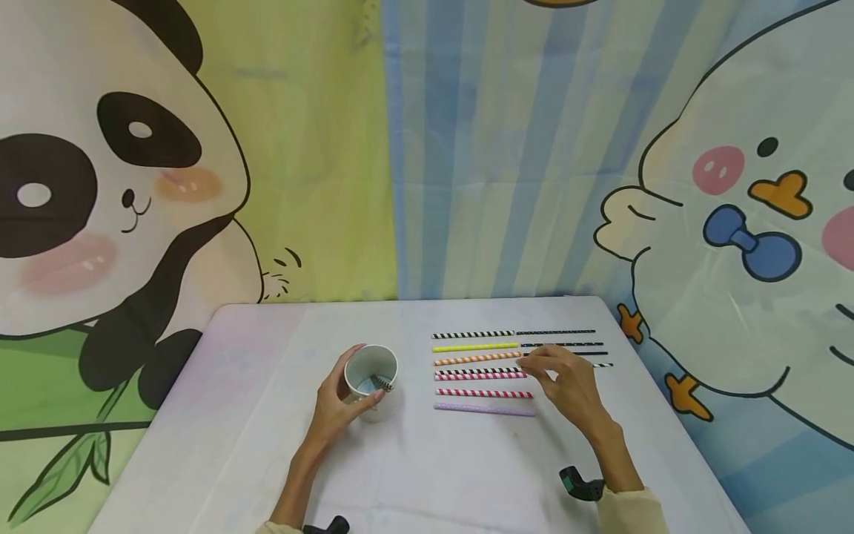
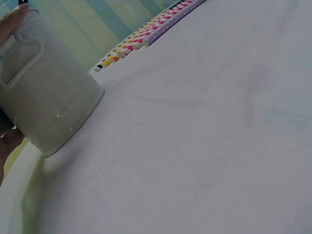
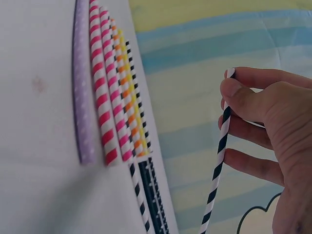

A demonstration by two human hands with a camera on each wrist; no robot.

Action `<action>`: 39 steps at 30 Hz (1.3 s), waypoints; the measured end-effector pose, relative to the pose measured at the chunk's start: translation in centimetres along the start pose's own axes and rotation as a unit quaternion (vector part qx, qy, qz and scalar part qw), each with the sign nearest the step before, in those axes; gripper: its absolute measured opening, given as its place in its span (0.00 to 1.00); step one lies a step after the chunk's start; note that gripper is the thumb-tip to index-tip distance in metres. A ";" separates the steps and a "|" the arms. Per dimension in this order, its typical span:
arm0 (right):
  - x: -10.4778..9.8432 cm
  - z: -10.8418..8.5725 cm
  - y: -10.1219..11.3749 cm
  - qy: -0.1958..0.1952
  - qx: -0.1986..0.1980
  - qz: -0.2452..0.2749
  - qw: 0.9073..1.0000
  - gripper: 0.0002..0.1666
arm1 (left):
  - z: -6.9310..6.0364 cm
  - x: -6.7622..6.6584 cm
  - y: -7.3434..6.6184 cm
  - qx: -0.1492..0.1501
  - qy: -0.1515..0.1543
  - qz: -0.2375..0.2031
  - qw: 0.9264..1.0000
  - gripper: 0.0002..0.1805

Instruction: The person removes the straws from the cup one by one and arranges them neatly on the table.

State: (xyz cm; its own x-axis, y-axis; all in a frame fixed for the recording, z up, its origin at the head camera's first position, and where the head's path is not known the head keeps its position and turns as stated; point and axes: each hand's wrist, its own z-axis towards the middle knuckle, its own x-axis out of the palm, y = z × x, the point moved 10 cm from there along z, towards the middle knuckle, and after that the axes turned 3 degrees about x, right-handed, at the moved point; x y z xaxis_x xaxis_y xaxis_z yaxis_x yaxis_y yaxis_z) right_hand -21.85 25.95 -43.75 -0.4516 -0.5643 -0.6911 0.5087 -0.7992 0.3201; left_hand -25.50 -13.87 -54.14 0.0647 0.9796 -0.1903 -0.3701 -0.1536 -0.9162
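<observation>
My left hand [image 1: 339, 406] grips a white mug [image 1: 371, 361] with its mouth leaning toward me; the thumb lies along the rim. Inside the mug, black-and-white striped straw ends [image 1: 382, 383] show. In the left wrist view the mug's handle [image 2: 36, 56] shows. My right hand [image 1: 567, 382] pinches one end of a black-and-white striped paper straw [image 3: 214, 180] between thumb and forefinger, above the laid-out straws. The rows beneath include yellow [image 1: 474, 347], orange striped [image 1: 477, 359], pink striped [image 1: 480, 376], red striped [image 1: 483, 393] and lilac dotted [image 1: 483, 409] straws.
Black patterned straws [image 1: 556, 332] lie end to end with the coloured rows on the right. A white cloth [image 1: 427, 475] covers the table. Behind its far edge hangs a printed curtain [image 1: 494, 148] with cartoon animals. Dark wrist devices [image 1: 580, 486] sit by each forearm.
</observation>
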 end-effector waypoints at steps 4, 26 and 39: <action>0.7 -0.7 -1.2 0.020 0.018 -0.041 0.999 0.13 | 0.0 -0.1 0.0 0.002 0.001 0.001 1.000 0.52; 4.2 -4.0 -7.0 0.096 0.072 -0.108 0.987 0.11 | 0.0 -0.1 0.2 0.000 -0.001 0.000 1.000 0.52; 5.6 -3.7 -7.8 0.112 0.072 -0.117 0.984 0.10 | -0.1 -0.1 0.1 -0.001 -0.001 -0.002 1.000 0.52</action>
State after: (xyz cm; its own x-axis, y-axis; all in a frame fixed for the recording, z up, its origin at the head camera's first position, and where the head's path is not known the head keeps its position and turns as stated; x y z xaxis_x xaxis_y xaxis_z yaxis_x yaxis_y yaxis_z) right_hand -25.66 29.84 -52.50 -0.3627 -0.3135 -0.8776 0.2936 -0.9322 0.2117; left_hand -25.48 -14.02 -54.24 0.0639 0.9806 -0.1851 -0.3679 -0.1493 -0.9178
